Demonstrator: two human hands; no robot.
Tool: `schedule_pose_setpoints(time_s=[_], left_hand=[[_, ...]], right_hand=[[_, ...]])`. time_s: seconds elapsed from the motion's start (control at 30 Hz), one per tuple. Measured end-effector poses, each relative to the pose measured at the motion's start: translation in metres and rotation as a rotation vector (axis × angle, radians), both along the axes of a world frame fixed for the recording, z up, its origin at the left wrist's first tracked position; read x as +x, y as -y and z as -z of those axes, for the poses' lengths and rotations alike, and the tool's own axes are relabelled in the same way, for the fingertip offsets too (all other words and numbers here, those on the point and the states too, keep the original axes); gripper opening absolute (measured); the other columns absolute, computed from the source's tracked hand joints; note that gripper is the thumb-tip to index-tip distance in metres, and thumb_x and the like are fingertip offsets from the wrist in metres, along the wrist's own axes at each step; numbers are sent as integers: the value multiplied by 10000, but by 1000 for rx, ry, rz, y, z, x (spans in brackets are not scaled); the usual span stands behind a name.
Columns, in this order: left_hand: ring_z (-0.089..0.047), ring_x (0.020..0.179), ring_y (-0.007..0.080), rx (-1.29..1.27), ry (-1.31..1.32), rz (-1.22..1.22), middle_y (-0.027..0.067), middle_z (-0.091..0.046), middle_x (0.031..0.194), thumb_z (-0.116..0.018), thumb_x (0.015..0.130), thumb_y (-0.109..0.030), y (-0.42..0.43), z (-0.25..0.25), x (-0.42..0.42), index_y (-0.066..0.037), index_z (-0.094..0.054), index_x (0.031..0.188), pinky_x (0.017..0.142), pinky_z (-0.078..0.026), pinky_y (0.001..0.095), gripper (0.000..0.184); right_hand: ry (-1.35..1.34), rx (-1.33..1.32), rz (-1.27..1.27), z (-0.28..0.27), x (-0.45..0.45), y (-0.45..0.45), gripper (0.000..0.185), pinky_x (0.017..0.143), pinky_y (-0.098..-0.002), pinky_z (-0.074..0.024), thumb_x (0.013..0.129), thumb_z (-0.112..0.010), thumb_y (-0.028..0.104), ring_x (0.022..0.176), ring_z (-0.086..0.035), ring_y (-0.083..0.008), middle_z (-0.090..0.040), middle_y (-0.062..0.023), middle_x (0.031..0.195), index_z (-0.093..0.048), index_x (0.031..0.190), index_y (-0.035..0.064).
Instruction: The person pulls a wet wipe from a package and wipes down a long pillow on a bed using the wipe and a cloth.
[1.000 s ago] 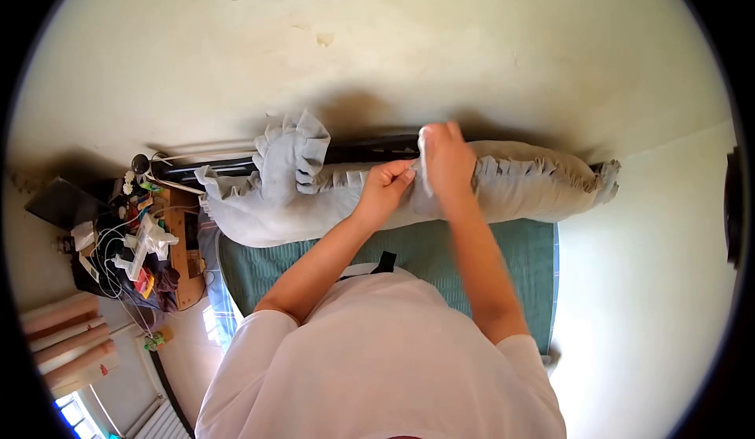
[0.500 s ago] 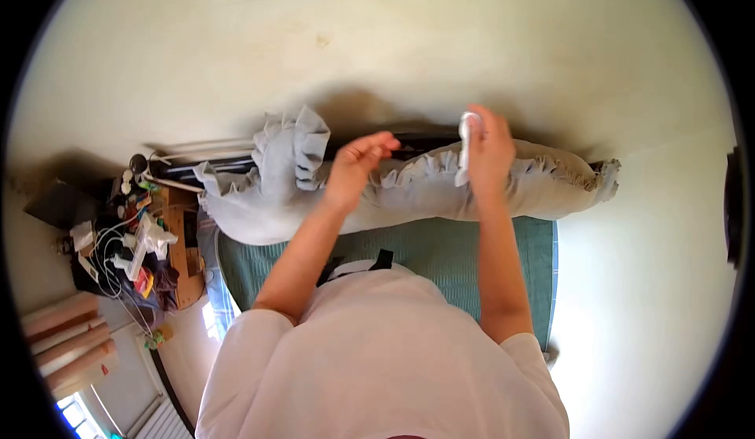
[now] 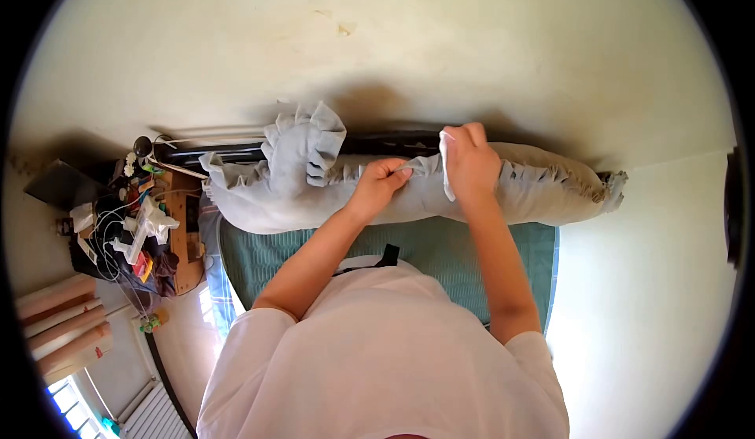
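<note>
A long grey cushion (image 3: 314,203) with a ruffled edge lies along the wall, on the far side of a green quilted mat (image 3: 259,258). My left hand (image 3: 377,186) pinches the ruffle near the middle of the cushion. To its right, my right hand (image 3: 472,167) is closed on a thin white item (image 3: 447,164), possibly a cloth or tissue, close to the same ruffle. A folded ruffled part (image 3: 303,144) of grey fabric stands up left of my hands. Behind the cushion runs a dark rail (image 3: 385,143).
At the left, a wooden cabinet (image 3: 182,242) bears cables, a white power strip (image 3: 138,238) and mixed small items. A radiator (image 3: 157,415) and a window (image 3: 71,407) are at the lower left. The wall (image 3: 472,53) rises behind the rail.
My left hand first let go of the ruffle and lifted left, then came back down to pinch it. My right hand swung right with the white item and has returned partway left.
</note>
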State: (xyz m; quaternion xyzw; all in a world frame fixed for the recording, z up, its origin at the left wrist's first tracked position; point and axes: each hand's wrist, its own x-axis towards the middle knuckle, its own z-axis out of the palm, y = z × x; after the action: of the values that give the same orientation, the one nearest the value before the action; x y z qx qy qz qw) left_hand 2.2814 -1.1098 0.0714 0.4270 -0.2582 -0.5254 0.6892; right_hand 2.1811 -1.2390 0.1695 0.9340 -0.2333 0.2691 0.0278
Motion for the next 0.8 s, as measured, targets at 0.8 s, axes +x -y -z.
schedule_pose_setpoints(time_s=[0.8], left_hand=[[-620, 921, 189, 125, -839, 192, 107, -637, 1027, -251, 949, -581, -12, -15, -18, -42, -563, 1109, 761, -511, 334, 644]], right_hand=[[-450, 280, -327, 6, 25, -17, 143, 688, -376, -475, 811, -618, 195, 796, -579, -288, -590, -73, 866, -668, 880, 80]])
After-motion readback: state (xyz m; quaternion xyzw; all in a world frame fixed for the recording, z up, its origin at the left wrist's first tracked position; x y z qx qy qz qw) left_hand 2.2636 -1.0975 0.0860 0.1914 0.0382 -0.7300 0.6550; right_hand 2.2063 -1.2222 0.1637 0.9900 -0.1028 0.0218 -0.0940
